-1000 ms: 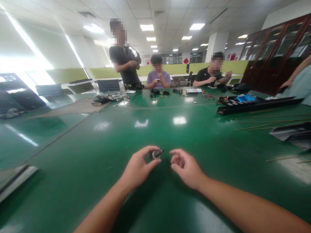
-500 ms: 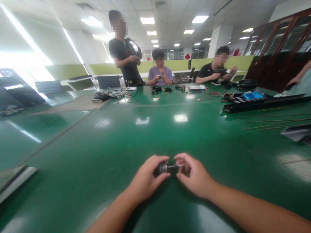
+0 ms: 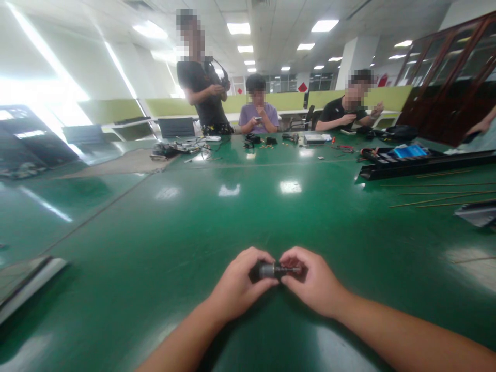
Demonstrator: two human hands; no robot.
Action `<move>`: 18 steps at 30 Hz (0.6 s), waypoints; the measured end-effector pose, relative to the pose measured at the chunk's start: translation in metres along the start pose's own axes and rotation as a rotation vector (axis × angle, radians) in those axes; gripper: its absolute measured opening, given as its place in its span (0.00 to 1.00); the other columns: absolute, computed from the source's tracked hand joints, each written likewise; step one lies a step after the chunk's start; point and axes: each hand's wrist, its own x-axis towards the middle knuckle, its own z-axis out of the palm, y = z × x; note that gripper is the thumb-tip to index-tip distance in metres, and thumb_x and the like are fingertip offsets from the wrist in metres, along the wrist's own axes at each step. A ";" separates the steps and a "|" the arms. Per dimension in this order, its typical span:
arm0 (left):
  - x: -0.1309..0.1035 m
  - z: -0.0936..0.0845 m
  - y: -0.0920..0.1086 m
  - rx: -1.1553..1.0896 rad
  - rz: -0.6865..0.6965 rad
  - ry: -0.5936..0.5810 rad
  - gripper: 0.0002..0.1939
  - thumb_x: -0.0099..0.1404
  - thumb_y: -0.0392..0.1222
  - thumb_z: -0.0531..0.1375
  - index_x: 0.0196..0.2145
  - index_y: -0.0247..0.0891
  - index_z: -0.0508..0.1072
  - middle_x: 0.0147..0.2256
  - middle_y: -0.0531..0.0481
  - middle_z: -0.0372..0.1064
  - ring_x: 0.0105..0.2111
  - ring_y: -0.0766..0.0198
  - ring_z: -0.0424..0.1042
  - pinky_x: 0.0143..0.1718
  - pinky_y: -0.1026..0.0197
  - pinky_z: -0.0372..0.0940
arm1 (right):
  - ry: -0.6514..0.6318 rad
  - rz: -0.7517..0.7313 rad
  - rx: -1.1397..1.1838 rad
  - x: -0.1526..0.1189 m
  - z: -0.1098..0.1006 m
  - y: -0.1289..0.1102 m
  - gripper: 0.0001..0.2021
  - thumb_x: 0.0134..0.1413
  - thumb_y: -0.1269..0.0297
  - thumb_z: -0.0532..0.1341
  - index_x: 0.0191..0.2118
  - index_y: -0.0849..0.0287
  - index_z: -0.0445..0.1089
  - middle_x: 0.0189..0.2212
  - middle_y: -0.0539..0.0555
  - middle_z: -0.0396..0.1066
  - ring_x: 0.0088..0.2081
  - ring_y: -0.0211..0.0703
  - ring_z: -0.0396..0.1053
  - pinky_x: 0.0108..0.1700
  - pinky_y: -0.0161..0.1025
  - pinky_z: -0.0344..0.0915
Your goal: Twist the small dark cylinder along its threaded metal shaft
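Low in the middle of the head view, a small dark cylinder (image 3: 267, 270) that looks like a motor lies sideways just above or on the green tabletop. My left hand (image 3: 238, 284) curls around it, thumb below and fingers above. From its right end sticks a thin, rod-like shaft (image 3: 289, 269), pointing into my right hand (image 3: 320, 284). The right fingers are bent around that shaft, with its tip partly hidden between them. The fingertips of both hands almost meet over the joint of cylinder and shaft.
The green table (image 3: 217, 222) is glossy. At its far side are cables and electronics (image 3: 182, 148) and several people. On the right lie a black channel (image 3: 418, 168) with a blue item (image 3: 409, 151) on it and thin rods (image 3: 437, 194). A flat panel (image 3: 31, 287) lies left.
My hands have come closer together, the left moving slightly right with the cylinder. The head view has shifted a little.
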 end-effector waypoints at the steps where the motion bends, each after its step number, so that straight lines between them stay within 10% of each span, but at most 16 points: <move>1: 0.000 0.000 0.000 -0.001 0.002 -0.001 0.12 0.60 0.40 0.66 0.42 0.41 0.72 0.40 0.49 0.73 0.41 0.60 0.72 0.45 0.57 0.64 | 0.001 -0.006 -0.001 0.000 0.000 0.000 0.12 0.45 0.78 0.63 0.37 0.58 0.72 0.32 0.50 0.73 0.34 0.40 0.71 0.37 0.35 0.66; 18: -0.003 0.004 -0.001 0.004 -0.012 0.034 0.13 0.60 0.42 0.67 0.43 0.42 0.74 0.40 0.52 0.76 0.39 0.62 0.75 0.42 0.62 0.67 | 0.006 -0.023 -0.035 0.002 -0.004 -0.003 0.05 0.50 0.70 0.66 0.35 0.58 0.79 0.31 0.52 0.78 0.33 0.41 0.74 0.36 0.35 0.67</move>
